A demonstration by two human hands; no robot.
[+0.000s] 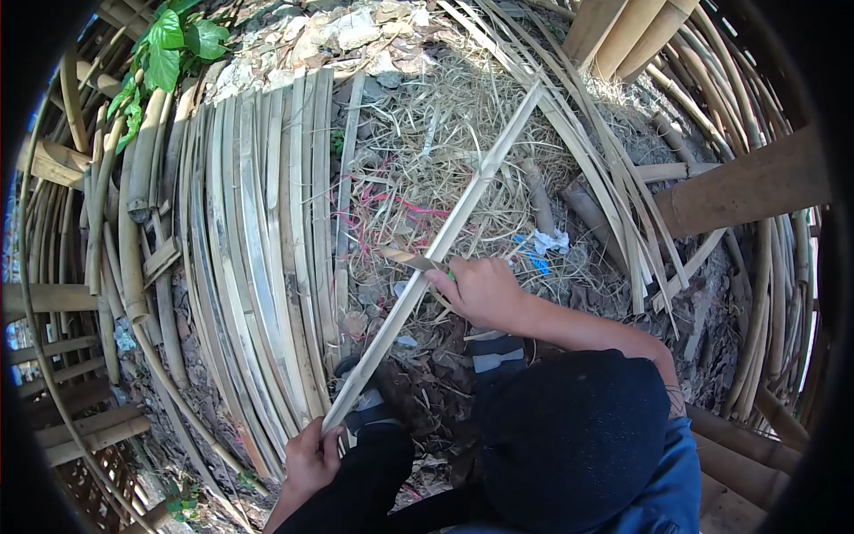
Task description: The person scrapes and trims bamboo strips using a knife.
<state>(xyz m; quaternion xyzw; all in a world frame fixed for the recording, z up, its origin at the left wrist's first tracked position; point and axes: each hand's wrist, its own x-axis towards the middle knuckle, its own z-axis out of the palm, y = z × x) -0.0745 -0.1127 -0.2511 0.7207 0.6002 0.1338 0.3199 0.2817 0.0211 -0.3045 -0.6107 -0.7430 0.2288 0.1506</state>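
Head view: left fingers [332,443] clasp strip [473,194], right fingers [445,286] clasp knife [414,260].

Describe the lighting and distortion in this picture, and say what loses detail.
In the head view, fisheye-like warping seems to bow the bamboo poles at right, inside dark rounded borders; in the head view, sunlight nearly bleaches the stones at top, the black cap loses detail, and the held bamboo strip reads clearly.

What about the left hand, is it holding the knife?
No, the left hand grips the strip at its near end, while the right hand holds the knife.
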